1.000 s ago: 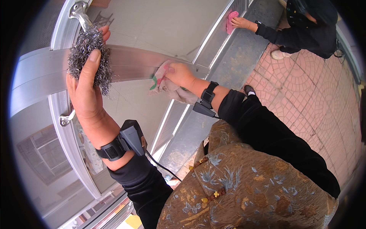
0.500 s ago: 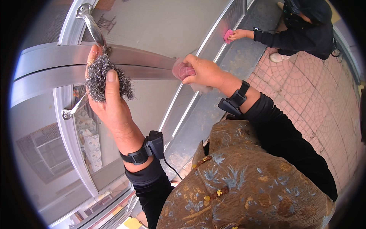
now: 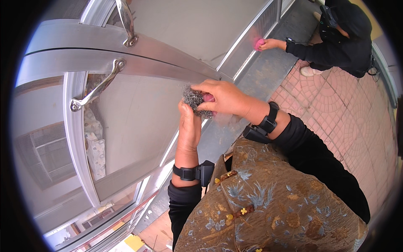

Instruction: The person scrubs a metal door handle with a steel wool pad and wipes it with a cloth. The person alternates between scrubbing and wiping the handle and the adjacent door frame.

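My two hands meet in front of the metal door. A grey steel wool scourer sits between them, above the thumb of my left hand, whose other fingers are mostly hidden. From the right, the thumb and fingers of my right hand close around the scourer and a crumpled pink cloth. The cloth shows only in part, inside the right palm. Both hands are apart from the curved metal door handle to the left.
A second handle is on the upper door frame. At the upper right, a crouching person in black holds a pink cloth against the door's lower panel. Pink patterned tiles cover the ground beside a grey sill.
My left hand has left the upper handle and moved right with the scourer to my right hand. The right hand has come off the door frame and now closes on the scourer too.
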Motion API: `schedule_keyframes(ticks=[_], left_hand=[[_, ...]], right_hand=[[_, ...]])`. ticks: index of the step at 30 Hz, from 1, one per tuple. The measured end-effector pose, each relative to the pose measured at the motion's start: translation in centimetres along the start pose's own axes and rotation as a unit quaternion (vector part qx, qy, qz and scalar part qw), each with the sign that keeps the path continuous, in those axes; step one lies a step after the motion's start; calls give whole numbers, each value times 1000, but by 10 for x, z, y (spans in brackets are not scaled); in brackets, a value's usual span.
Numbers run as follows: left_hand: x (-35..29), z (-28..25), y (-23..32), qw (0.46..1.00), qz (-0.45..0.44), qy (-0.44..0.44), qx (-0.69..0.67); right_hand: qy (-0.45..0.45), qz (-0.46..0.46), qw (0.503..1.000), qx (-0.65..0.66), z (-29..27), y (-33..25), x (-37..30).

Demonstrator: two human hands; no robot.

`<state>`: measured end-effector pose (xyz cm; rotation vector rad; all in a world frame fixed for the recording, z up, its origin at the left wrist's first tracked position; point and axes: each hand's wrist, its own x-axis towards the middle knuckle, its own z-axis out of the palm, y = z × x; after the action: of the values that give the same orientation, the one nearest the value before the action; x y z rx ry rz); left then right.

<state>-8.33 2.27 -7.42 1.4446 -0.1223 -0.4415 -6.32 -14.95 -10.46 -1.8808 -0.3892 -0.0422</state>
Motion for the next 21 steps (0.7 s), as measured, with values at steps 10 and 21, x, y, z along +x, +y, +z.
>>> schedule_keyframes(ticks=[10, 21], left_hand=[[4, -3, 31, 983, 27, 159, 83], [-27, 8, 35, 940, 150, -107, 287]], right_hand=[[29, -12, 999, 19, 7, -11, 5], [71, 102, 974, 190, 9, 18, 17]])
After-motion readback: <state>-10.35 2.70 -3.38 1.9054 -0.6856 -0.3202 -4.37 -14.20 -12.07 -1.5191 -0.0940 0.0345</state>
